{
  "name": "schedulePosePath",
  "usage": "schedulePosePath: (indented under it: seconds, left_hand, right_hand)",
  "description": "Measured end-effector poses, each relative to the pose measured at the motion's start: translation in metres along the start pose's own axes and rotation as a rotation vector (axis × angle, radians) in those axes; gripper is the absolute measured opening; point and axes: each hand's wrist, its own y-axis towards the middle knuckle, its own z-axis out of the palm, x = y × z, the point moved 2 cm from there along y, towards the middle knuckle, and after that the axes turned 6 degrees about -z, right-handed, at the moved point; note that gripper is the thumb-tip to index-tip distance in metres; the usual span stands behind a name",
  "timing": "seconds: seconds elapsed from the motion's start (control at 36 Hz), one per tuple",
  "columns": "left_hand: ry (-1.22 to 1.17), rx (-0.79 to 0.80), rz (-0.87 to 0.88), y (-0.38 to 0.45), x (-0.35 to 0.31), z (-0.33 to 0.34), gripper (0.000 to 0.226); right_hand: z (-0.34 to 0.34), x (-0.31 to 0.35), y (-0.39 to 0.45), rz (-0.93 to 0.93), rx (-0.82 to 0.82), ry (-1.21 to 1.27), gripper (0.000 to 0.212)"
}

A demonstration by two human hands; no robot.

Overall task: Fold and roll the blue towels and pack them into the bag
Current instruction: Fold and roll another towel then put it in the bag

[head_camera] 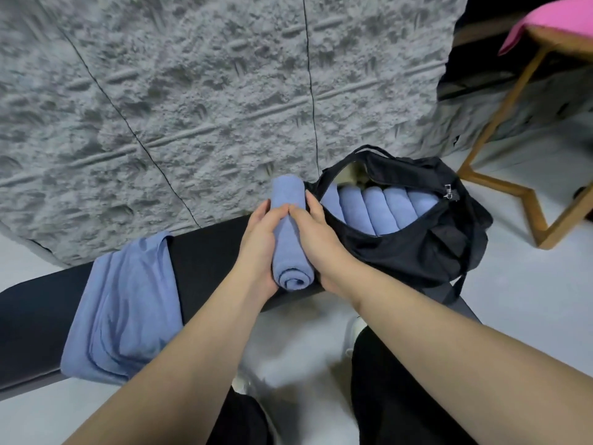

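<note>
Both hands [288,239] grip rolled towel [290,252] beside bag [417,252].

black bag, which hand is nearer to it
Right. The right hand grips the rolled towel on the side facing the black bag, right against its open mouth. The left hand grips the roll's far side, away from the bag.

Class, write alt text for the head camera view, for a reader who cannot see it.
Two hands, left hand and right hand, grip a rolled blue towel on a dark bench, beside an open black bag holding a row of rolled towels. More unrolled blue towels drape over the bench to the left.
</note>
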Motion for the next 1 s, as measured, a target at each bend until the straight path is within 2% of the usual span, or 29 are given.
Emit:
schedulePosePath:
  seconds: [0.08, 0.17, 0.22, 0.28, 0.44, 0.56, 0.67, 0.72, 0.86, 1.0]
  left_hand:
    - [0.14, 0.018, 0.04, -0.001, -0.004, 0.021, 0.032]
    - [0.14, -0.019, 0.04, 0.001, 0.0, 0.048, 0.02]
    - [0.104, -0.043, 0.005, 0.005, 0.004, 0.065, 0.032]
    - [0.203, -0.024, 0.006, 0.01, 0.008, 0.079, 0.045]
    - [0.481, 0.003, 0.002, 0.021, 0.008, 0.108, 0.047]
    - [0.873, -0.007, 0.248, 0.024, 0.01, 0.108, 0.049]
    - [1.486, -0.034, 0.592, 0.031, 0.021, 0.095, 0.023]
    - [1.665, -0.009, 0.734, 0.027, 0.03, 0.092, 0.036]
    - [1.935, 0.163, 0.706, 0.028, 0.048, 0.087, 0.029]
    - [1.924, 0.209, 0.79, 0.031, 0.057, 0.086, 0.023]
  right_hand:
    - [-0.014, 0.015, 0.001, -0.007, 0.002, 0.023, 0.052]
    - [-0.031, 0.033, 0.003, 0.019, 0.004, 0.012, 0.047]
    - [-0.044, 0.045, 0.003, 0.0, 0.011, 0.028, 0.04]
    - [-0.061, 0.057, 0.003, -0.051, 0.025, -0.092, 0.036]
    - [-0.101, 0.072, 0.014, 0.0, 0.006, -0.165, 0.042]
    - [-0.126, 0.076, 0.025, 0.11, -0.089, -0.156, 0.05]
    - [-0.148, 0.07, 0.03, 0.258, -0.064, -0.218, 0.022]
    - [-0.155, 0.069, 0.035, 0.295, -0.015, -0.264, 0.019]
    - [-0.159, 0.064, 0.056, 0.353, -0.027, -0.37, 0.026]
    - [-0.147, 0.059, 0.071, 0.374, -0.027, -0.473, 0.027]
